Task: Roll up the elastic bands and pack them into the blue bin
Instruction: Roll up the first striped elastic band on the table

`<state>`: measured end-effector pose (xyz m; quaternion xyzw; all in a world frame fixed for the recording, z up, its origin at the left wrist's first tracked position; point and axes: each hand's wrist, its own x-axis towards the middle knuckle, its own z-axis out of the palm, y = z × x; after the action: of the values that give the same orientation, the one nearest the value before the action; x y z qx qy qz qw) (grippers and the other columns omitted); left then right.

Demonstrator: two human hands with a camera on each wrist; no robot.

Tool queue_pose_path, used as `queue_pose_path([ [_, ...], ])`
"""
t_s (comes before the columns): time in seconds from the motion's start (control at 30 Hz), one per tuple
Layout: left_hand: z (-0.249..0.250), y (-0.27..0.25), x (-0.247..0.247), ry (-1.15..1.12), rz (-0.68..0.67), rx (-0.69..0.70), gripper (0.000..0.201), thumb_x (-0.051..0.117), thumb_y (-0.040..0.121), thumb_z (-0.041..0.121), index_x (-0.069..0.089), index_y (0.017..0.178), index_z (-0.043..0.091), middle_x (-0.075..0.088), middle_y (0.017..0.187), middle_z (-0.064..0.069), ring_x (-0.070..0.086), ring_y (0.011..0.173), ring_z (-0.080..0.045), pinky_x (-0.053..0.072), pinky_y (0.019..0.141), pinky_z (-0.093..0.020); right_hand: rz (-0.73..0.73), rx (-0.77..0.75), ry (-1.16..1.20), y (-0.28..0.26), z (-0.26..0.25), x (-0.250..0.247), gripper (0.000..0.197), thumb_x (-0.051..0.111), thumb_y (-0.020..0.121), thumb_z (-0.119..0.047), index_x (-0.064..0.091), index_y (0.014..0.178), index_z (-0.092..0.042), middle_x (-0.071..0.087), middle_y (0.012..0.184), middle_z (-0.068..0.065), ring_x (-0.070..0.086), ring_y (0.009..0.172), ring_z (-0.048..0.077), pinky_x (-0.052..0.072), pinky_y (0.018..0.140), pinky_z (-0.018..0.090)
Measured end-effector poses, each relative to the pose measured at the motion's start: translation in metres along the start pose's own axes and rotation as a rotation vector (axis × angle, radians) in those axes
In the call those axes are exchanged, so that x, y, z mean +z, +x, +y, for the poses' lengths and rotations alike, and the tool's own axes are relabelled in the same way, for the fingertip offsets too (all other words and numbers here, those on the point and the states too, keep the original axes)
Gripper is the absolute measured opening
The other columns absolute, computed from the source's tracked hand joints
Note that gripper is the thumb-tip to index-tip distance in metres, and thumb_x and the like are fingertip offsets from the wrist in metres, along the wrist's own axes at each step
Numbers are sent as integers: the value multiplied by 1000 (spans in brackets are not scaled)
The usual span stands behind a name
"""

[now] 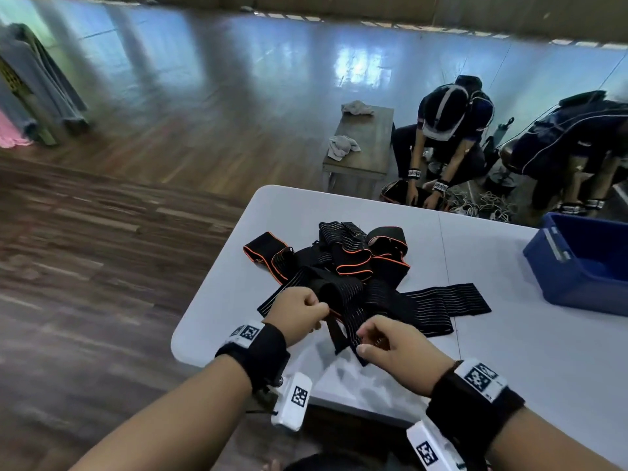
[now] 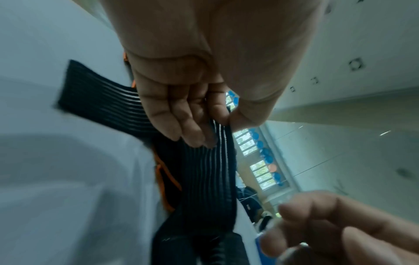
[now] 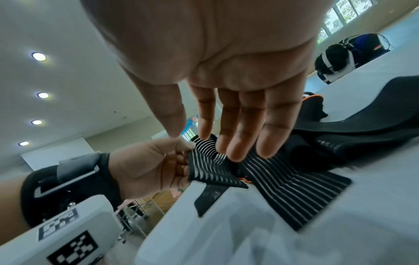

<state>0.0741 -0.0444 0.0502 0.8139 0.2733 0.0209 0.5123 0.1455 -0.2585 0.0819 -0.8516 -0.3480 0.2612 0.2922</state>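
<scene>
Left hand (image 1: 299,314) pinches the striped band (image 1: 339,294); right hand (image 1: 401,348) touches it with fingertips, grip unclear. Rolling stage, I'd say: wind tight; blue bin (image 1: 577,287) at two o'clock.
</scene>
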Motion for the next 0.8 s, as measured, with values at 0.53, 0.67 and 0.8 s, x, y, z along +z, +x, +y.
queue_pose_path([
  [0.53,36,11,1,-518,-225,-83,36,66,94,12,49,62,17,54,61,-5,53,52,-15,50,53,-26,366,30,248,29,-34,8,32,83,75,-42,59,90,-27,64,70,-2,56,60,5,49,62,23],
  [0.67,36,13,0,-489,-269,-58,24,60,100,20,58,78,11,66,70,-4,58,56,-13,53,55,-25,438,97,288,36,-22,13,15,76,81,-30,62,81,-25,64,66,-1,62,63,11,56,70,37],
  [0.8,4,23,-11,-327,-119,-68,23,60,100,18,59,78,11,68,77,-11,57,59,-21,46,52,-26,464,159,432,34,-10,6,12,66,84,-13,62,86,-24,68,65,5,71,63,21,59,73,50],
])
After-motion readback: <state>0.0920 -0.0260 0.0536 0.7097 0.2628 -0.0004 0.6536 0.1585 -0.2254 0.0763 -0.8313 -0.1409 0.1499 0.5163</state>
